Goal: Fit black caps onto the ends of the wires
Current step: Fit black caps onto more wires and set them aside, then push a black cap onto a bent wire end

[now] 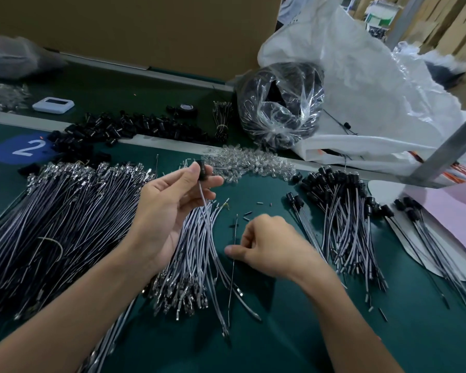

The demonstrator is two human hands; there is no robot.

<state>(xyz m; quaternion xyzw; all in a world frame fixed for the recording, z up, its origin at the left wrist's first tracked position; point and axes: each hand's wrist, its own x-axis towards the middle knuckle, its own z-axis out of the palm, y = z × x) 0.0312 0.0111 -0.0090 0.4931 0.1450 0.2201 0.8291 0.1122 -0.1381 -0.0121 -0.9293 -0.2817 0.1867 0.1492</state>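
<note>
My left grip [172, 205] was raised over the green tabletop [293, 332], thumb and forefinger pinched on a black cap [201, 170]. A grey wire [203, 197] hung from the cap, down past my palm toward the middle bundle of grey wires [197, 254]. My right grip [269, 246] sat low, knuckles up and fingers curled in. Thumb and forefinger were closed on a thin dark wire [231, 286] that lay along the tabletop, pointing away from me.

That right grip was in the one bare strip of green, between the middle bundle and the heap of capped wires [342, 211] on the right. A few small loose sleeves [245, 215] lay scattered just beyond my knuckles. More bare green ran toward me, between my forearms.

To my left the big spread of grey wires [51, 224] reached almost to my left wrist. Beyond my left grip lay a heap of clear pieces [248, 162], hard against a pale rail [159, 142] that crossed the tabletop. The loose black caps [113, 127] lay along that rail, spilling over onto a blue sticker marked 2 [24, 149].

Past the rail a clear bag of black parts [280, 109] leaned on a big white plastic sack [374, 103]. A grey metal post [455, 146] slanted across the far right corner above a pink sheet [455, 205].
</note>
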